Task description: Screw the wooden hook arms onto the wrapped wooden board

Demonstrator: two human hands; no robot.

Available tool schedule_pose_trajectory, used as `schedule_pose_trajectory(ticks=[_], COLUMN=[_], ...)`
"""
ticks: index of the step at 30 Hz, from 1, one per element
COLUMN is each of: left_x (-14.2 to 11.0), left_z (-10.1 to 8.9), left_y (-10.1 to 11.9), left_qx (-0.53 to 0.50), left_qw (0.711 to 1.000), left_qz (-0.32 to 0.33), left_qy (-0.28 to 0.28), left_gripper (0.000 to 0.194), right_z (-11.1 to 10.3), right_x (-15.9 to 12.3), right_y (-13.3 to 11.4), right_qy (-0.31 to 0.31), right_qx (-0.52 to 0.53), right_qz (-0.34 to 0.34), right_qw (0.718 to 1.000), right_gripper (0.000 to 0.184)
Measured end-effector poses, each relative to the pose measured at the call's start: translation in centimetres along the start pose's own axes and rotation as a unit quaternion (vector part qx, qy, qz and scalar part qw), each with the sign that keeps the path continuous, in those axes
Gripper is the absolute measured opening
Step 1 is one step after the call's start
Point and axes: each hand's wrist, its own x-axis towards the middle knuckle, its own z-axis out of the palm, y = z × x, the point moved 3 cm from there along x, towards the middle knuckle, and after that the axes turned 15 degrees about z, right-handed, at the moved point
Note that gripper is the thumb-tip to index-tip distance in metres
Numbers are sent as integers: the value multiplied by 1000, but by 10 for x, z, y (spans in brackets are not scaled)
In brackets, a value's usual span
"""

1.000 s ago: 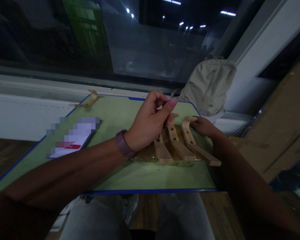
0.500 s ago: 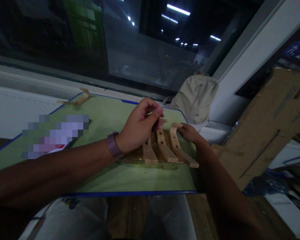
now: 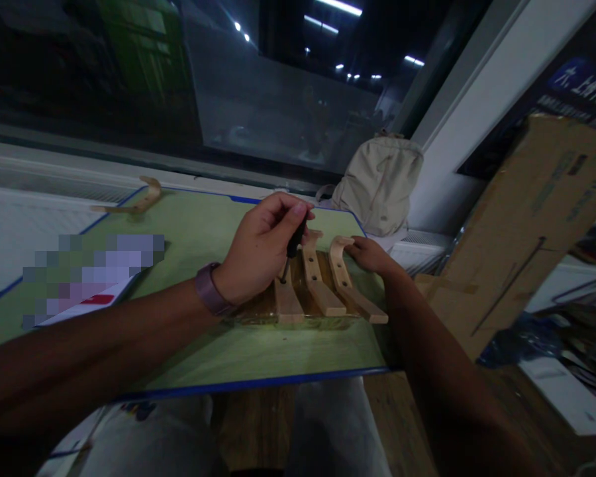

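Observation:
My left hand is closed around the black handle of a screwdriver. The screwdriver leans slightly, and its tip meets a dark hole or screw in the leftmost wooden hook. That hook, a middle wooden hook and a right wooden hook lie side by side on a glossy brown board. Each of the middle and right hooks shows two dark spots. Beside the curled upper end of the right hook is my right hand, fingers bent at the board's far right side. What those fingertips grip is hidden.
A green table with a blue edge carries everything. Another wooden hook lies at its far left corner, and a partly blurred packet sits on the left. Behind stand a beige backpack and, rightward, a large cardboard box.
My left hand has turned slightly, so the screwdriver's handle and shaft now show clearly. The whole view has shifted a little; my right hand stays by the right hook.

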Motion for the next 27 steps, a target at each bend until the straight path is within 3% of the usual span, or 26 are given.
schedule_pose_trajectory(ticks=[9, 15, 20, 24, 27], left_x=[1, 0, -3, -4, -4], left_z=[5, 6, 4, 3, 3], left_y=[8, 8, 5, 1, 0], left_qx=[-67, -56, -27, -54, -52], left_qw=[993, 998, 997, 998, 998], left_qz=[-64, -41, -66, -35, -33], left_qy=[69, -7, 0, 20, 2], left_gripper=[23, 31, 29, 29, 28], right_z=[1, 1, -1, -2, -2], right_x=[1, 0, -1, -3, -3], right_y=[-1, -2, -5, -5, -5], right_qy=[-3, 6, 12, 17, 18], right_qx=[-12, -13, -7, -2, 0], right_qz=[-12, -17, -17, -19, -20], right_qw=[1000, 1000, 1000, 1000, 1000], right_gripper=[34, 33, 30, 30, 30])
